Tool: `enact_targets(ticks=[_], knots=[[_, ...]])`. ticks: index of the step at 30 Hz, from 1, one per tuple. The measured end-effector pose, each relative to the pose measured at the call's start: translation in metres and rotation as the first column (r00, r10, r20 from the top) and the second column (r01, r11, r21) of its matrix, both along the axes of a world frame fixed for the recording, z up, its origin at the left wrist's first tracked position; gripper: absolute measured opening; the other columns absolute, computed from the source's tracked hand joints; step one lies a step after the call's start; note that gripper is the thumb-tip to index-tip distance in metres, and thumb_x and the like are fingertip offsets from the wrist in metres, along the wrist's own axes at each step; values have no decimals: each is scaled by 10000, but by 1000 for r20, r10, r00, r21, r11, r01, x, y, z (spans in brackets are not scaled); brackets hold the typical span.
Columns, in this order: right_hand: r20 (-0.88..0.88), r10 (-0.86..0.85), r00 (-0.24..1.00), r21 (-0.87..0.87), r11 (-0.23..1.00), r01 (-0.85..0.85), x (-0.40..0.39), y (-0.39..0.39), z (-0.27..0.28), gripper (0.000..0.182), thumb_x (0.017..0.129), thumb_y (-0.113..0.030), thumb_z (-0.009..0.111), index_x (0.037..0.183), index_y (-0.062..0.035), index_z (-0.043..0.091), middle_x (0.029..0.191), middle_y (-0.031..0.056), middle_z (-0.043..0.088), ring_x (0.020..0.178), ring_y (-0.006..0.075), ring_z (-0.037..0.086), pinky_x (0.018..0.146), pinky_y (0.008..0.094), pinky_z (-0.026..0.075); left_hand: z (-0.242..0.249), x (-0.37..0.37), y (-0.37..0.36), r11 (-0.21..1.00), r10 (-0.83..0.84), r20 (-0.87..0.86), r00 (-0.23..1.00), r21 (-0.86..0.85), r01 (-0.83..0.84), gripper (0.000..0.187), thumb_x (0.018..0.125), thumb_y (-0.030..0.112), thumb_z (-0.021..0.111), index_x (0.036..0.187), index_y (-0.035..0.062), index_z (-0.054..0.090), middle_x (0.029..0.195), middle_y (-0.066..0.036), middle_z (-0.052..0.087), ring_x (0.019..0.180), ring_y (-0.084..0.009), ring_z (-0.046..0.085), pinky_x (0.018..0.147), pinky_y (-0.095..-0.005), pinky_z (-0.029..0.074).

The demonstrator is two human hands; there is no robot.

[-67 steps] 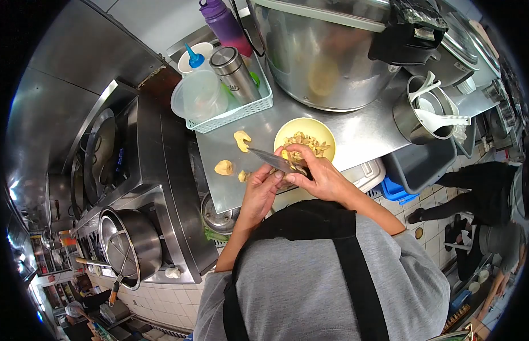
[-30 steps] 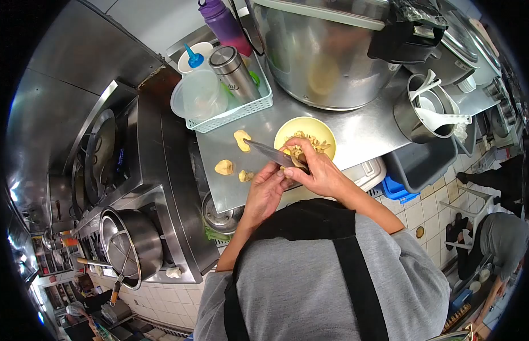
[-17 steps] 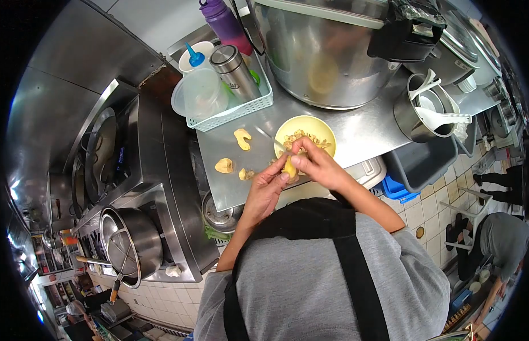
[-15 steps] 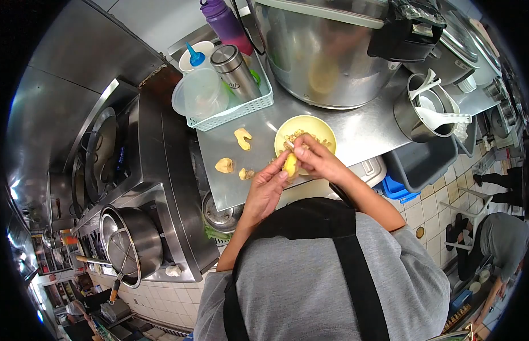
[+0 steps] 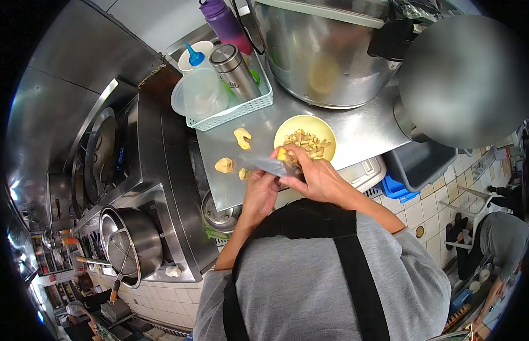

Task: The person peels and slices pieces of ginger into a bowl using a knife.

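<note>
My right hand [image 5: 321, 181] is closed around a knife, whose grey blade [image 5: 263, 163] points left across my left hand and is smeared by motion. Its handle is hidden in the palm. Between the hands, above the blade, shows a peeled yellow piece of ginger [image 5: 282, 154]. My left hand [image 5: 261, 192] is closed beneath the blade and seems to hold the ginger; its fingertips are partly covered. Just beyond the hands stands a yellow bowl [image 5: 280, 126] with small ginger pieces in it. Several loose ginger lumps [image 5: 224, 165] lie on the steel table to the left.
A light green basket [image 5: 233, 116] holds a steel flask [image 5: 236, 71] and plastic tubs. Behind the bowl stands a large steel pot [image 5: 327, 62]. A blurred grey round shape [image 5: 466, 82] covers the upper right. A grey bin [image 5: 426, 165] is below the table; a stove [image 5: 162, 165] stands left.
The knife blade has come into view across my left hand. My right hand has turned and moved slightly down. The blurred grey shape has appeared at the upper right.
</note>
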State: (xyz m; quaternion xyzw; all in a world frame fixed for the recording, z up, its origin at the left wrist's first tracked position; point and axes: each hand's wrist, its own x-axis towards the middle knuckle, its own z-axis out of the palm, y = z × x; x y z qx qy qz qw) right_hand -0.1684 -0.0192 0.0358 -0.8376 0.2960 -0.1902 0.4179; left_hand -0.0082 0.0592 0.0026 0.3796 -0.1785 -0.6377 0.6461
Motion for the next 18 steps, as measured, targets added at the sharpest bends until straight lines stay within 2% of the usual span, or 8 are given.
enact_targets(ticks=[2, 5, 6, 9, 13, 15, 17, 18], knots=[[58, -43, 997, -10, 999, 43, 4, -7, -7, 545, 865, -407, 594, 1235, -65, 384, 745, 234, 616, 730, 412, 631, 658, 450, 481, -10, -3, 3, 997, -50, -17, 999, -55, 49, 396, 936, 59, 510, 1326, 16, 461, 1200, -56, 580, 985, -135, 590, 866, -282, 475], [89, -163, 983, 231, 963, 139, 5, -28, -22, 458, 875, -392, 585, 1152, -63, 428, 753, 201, 618, 756, 377, 642, 663, 436, 478, -7, -12, 6, 997, -72, 12, 997, -30, 73, 401, 929, 53, 524, 1323, 13, 464, 1191, -62, 584, 997, -134, 584, 870, -280, 472], [150, -169, 974, 405, 909, 96, 3, -32, -21, 477, 882, -381, 578, 1199, -60, 422, 822, 205, 631, 827, 365, 645, 701, 435, 483, -1, -15, 3, 997, -63, 3, 998, -36, 63, 396, 914, 33, 526, 1306, 11, 476, 1174, -95, 597, 1003, -164, 602, 870, -322, 496], [177, -108, 978, 198, 978, 72, 0, -24, -20, 543, 880, -391, 575, 1273, -65, 389, 868, 227, 640, 855, 391, 638, 740, 445, 485, 0, -5, -1, 1000, -8, 14, 1000, -13, 8, 403, 917, 22, 515, 1317, 3, 464, 1160, -91, 601, 994, -158, 599, 869, -313, 488], [35, -12, 999, 29, 1000, 11, 0, -9, -12, 616, 870, -416, 574, 1333, -78, 350, 852, 260, 636, 811, 437, 627, 760, 473, 479, 0, -3, -3, 1000, 30, 122, 992, -9, -29, 388, 928, 64, 531, 1307, 1, 479, 1138, -58, 602, 992, -112, 568, 869, -265, 459], [26, 8, 1000, 91, 996, -10, 2, -7, -8, 594, 871, -424, 567, 1313, -84, 361, 811, 241, 630, 781, 422, 625, 724, 470, 480, 2, -6, -4, 999, 53, 173, 983, 0, -54, 375, 923, 64, 535, 1289, -7, 497, 1111, -50, 607, 969, -104, 564, 857, -249, 451], [35, -9, 999, 163, 987, 3, 2, -10, -4, 573, 871, -428, 565, 1290, -87, 375, 775, 225, 625, 760, 410, 625, 703, 467, 479, 3, -2, 2, 999, -4, 248, 969, 47, -8, 373, 910, 49, 533, 1278, -9, 507, 1088, -43, 606, 939, -98, 556, 846, -240, 439], [93, -63, 994, 27, 998, 60, 6, -10, -20, 508, 872, -434, 562, 1211, -83, 421, 725, 193, 610, 733, 388, 627, 685, 450, 478, 1, 0, 0, 998, -59, 283, 957, 45, 48, 372, 904, 41, 532, 1273, -10, 511, 1076, -39, 605, 924, -96, 553, 840, -235, 433]])
